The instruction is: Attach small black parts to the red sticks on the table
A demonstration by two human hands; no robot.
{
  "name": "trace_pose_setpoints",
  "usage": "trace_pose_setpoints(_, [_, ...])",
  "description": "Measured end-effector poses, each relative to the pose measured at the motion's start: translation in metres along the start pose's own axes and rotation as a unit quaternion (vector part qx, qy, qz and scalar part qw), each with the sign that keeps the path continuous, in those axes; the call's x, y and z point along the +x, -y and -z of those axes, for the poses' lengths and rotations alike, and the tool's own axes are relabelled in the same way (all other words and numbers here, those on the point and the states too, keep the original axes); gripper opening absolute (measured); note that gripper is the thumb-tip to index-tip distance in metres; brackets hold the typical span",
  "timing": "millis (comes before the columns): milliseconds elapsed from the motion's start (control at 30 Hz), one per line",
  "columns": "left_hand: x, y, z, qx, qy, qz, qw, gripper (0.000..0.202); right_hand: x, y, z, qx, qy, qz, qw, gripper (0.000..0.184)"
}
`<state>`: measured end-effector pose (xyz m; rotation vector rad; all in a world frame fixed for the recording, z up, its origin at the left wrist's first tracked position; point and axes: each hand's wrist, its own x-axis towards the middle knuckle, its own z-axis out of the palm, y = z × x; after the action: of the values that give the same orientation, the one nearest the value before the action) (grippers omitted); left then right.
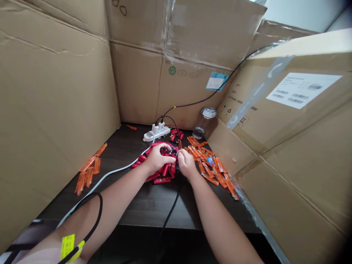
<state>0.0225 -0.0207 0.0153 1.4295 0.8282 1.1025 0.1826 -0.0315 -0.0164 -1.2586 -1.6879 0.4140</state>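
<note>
In the middle of the dark table is a heap of red printed sleeve-like pieces [165, 170], with small black parts [172, 151] among them. My left hand [157, 159] is over the heap's left side, its thumb and fingers curled round something small and dark that I cannot make out. Close beside it, my right hand [187, 163] has its fingers pressed together in a pinch at the heap's right edge. What it holds is hidden. Just right of that hand lies a pile of flat orange translucent pieces [209, 165].
A white power strip [156, 132] with plugs stands behind the heap, its white cord [110, 172] running left. A clear bottle [202, 124] is at the back right. More orange pieces [89, 170] lie left. Cardboard walls [137, 80] enclose the table; a black cable [172, 209] hangs over the front edge.
</note>
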Motion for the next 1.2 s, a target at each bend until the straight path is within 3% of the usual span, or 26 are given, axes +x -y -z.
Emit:
trace_pose_setpoints(133, [0.001,-0.001,0.003,-0.046,-0.014,0.023,0.999,0.041,0.002,-0.009,0.002,-0.1,0.07,-0.003,0.993,0.019])
trace_pose_setpoints(200, [0.001,-0.001,0.004,-0.05,-0.013,0.02,0.998,0.041,0.002,-0.012,0.002,-0.102,0.071,-0.017,0.992,0.024])
trace_pose_setpoints(367, [0.0,-0.001,0.007,-0.1,0.048,0.049,0.993,0.046,-0.001,0.001,0.007,0.043,-0.032,-0.053,0.997,0.024])
trace_pose_setpoints(433, [-0.001,-0.001,0.009,-0.114,0.086,0.05,0.988,0.046,-0.005,0.011,0.01,0.117,-0.017,-0.063,0.991,0.027])
trace_pose_setpoints(533, [0.0,0.0,0.012,-0.116,0.148,0.065,0.98,0.046,-0.009,0.022,0.016,0.171,0.063,-0.05,0.982,0.031])
trace_pose_setpoints(633, [0.0,0.001,0.016,-0.12,0.19,0.095,0.97,0.051,-0.011,0.025,0.022,0.169,0.132,-0.008,0.977,0.028])
trace_pose_setpoints(767, [0.0,0.001,0.019,-0.143,0.235,0.129,0.953,0.054,-0.012,0.027,0.031,0.141,0.179,0.024,0.973,0.024])
trace_pose_setpoints(833, [0.0,0.002,0.021,-0.154,0.261,0.149,0.941,0.054,-0.012,0.031,0.034,0.117,0.184,0.047,0.975,0.021])
trace_pose_setpoints(933, [0.0,0.004,0.023,-0.156,0.3,0.18,0.924,0.053,-0.012,0.037,0.037,0.064,0.18,0.135,0.972,0.019])
trace_pose_setpoints(1067, [-0.001,0.005,0.024,-0.144,0.333,0.208,0.908,0.053,-0.013,0.04,0.038,-0.001,0.161,0.248,0.955,0.017])
trace_pose_setpoints(1200, [-0.002,0.004,0.024,-0.128,0.354,0.213,0.902,0.051,-0.015,0.036,0.036,-0.036,0.168,0.304,0.937,0.016])
